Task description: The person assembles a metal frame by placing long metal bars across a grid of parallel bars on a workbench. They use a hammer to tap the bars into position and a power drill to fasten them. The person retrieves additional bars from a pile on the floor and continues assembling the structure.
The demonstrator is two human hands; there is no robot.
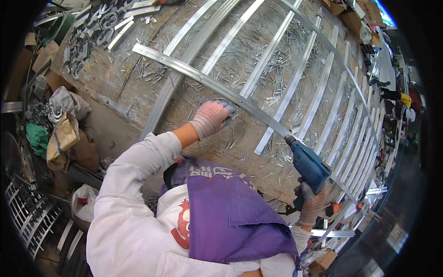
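My right hand (308, 197), in a striped knit glove with grey fingers, grips the handle of a blue power drill (309, 162). The drill's chuck meets a long aluminium rail (214, 85) that crosses several aluminium slats (266, 64). My left hand (213, 118), gloved alike, is just on the near side of this rail, its fingers curled; whether anything is between them cannot be seen. Thin metal rivet-like pins (232, 143) lie loose around it on the wooden worktable (114, 76). A wider ribbed metal bar (166, 97) passes beneath the rail, left of my left hand.
Cut metal pieces and scrolls (104, 26) cover the table's far left corner. A second rail (328, 45) joins the slats farther off. Bags (67, 104) and a brown paper sack (62, 142) stand left of the table. Cardboard boxes (370, 14) sit at the far right.
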